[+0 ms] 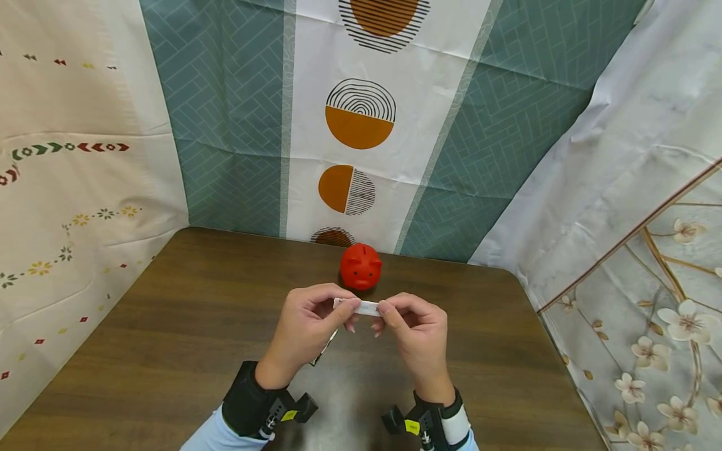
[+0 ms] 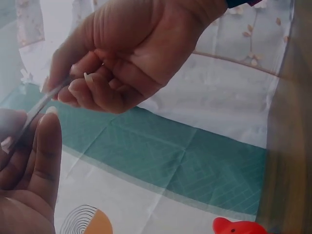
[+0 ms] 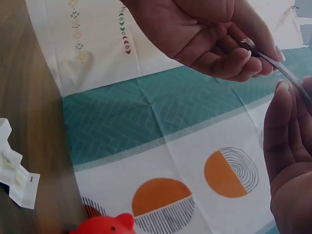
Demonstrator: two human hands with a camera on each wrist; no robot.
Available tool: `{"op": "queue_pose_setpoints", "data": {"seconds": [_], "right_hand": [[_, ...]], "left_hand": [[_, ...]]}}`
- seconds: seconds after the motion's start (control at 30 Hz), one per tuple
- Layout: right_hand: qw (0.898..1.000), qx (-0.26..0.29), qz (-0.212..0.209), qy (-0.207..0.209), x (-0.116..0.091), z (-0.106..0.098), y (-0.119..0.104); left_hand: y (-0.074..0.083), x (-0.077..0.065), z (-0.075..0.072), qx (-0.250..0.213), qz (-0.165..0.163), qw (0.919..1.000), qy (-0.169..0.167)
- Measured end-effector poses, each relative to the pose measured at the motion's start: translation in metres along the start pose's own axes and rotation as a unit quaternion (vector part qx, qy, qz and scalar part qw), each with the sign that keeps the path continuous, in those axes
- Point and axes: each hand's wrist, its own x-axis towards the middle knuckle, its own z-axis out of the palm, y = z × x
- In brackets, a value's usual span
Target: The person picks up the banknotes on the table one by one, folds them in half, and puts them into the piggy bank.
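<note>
Above the brown worktop (image 1: pixel 197 326), just on my side of a red pig-shaped figure (image 1: pixel 361 266), I hold a narrow white strip (image 1: pixel 369 308) sideways, my left hand (image 1: pixel 304 329) pinching one end between thumb and fingers and my right hand (image 1: pixel 422 332) pinching the other. The figure stands with its face toward me, and behind it hangs a teal and white cloth (image 1: pixel 237 125) printed with orange and striped circles. From my right wrist, a creased white paper (image 3: pixel 22 183) shows lying on the worktop.
</note>
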Motion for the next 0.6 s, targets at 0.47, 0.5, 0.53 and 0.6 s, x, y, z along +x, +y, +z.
{"op": "queue_pose_setpoints", "data": {"seconds": [0.47,0.5,0.53,0.6], "right_hand": [[0.999,0.005,-0.030,-0.028,0.0011,0.0035,0.0029],[0.999,0.003,-0.032,-0.028,0.0010,0.0037,0.0030],[0.999,0.004,-0.032,-0.028,0.0009,0.0038,0.0029],[0.999,0.007,-0.033,-0.030,0.0007,0.0041,0.0027]], "left_hand": [[-0.0015,-0.0006,0.0026,0.001,-0.001,0.9997,-0.026],[-0.0012,-0.0005,0.0024,0.004,0.000,0.9996,-0.026],[-0.0006,-0.0004,0.0022,0.006,-0.002,0.9996,-0.027],[0.0001,-0.0003,0.0018,0.006,-0.004,0.9995,-0.029]]}}
